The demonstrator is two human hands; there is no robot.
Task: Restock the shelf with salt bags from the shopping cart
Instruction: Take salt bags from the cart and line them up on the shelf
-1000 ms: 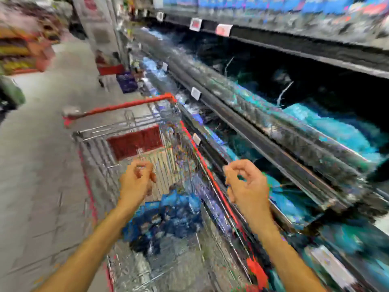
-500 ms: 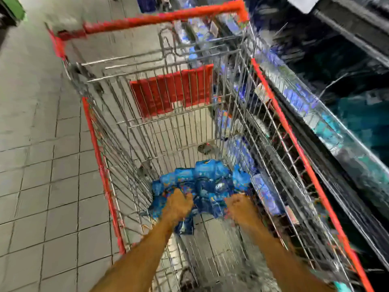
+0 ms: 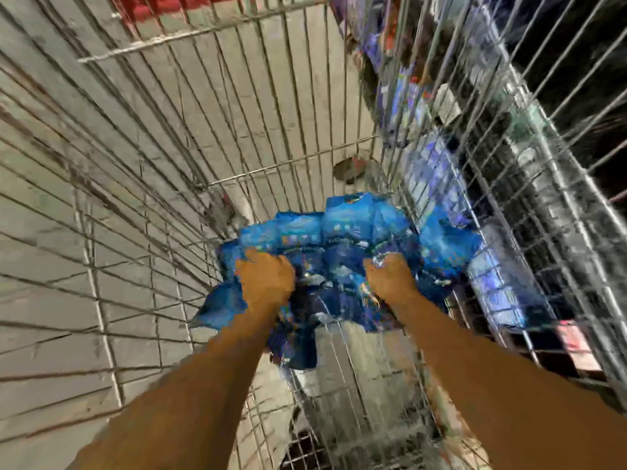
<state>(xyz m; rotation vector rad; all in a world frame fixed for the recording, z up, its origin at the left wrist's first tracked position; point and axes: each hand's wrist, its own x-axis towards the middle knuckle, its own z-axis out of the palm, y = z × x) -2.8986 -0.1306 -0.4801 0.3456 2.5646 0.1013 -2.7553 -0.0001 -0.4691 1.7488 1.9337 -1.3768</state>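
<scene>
Motion blur hides my fingers: my left hand point(image 3: 266, 283) and right hand point(image 3: 390, 279) grip crumpled blue plastic salt bags point(image 3: 342, 239) inside the wire shopping cart point(image 3: 142, 184).

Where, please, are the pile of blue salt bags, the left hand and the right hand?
pile of blue salt bags point(image 3: 353, 228): head view, upper middle of the pile.
left hand point(image 3: 266, 279): head view, back of the hand.
right hand point(image 3: 390, 278): head view, back of the hand.

Wire shopping cart point(image 3: 237, 106), a heap of blue salt bags point(image 3: 353, 232) on its mesh bottom.
</scene>
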